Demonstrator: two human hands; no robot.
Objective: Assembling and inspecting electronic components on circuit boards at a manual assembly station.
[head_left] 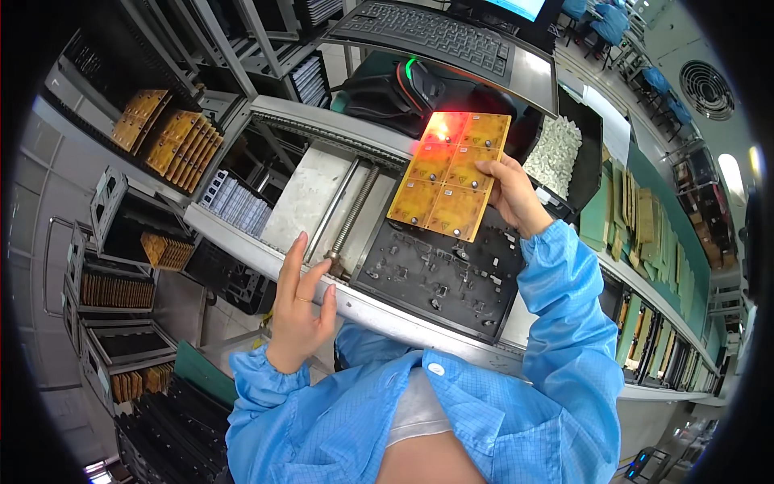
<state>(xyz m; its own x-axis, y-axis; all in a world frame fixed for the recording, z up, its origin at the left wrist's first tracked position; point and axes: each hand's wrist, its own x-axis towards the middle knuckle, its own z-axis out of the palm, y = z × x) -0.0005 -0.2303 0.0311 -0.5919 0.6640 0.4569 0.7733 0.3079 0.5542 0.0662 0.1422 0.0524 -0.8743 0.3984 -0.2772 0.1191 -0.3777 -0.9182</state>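
Observation:
My right hand (513, 192) grips the right edge of a yellow-orange circuit board panel (448, 173), thumb on top. The panel is divided into several square sections and is held tilted above a black fixture plate (439, 278). Red light from a handheld barcode scanner (415, 87) falls on its upper left corner. Over the front rail of the conveyor, my left hand (302, 310) is held with fingers spread and nothing in it. It is nearest to the rail and the threaded rod (355, 211).
A keyboard (431, 36) sits beyond the scanner. At the right, a black bin (556, 153) holds many small white pieces, with upright boards (641, 214) past it. Racks at the left hold orange boards (181, 145). The metal front rail (387, 319) runs between me and the fixture.

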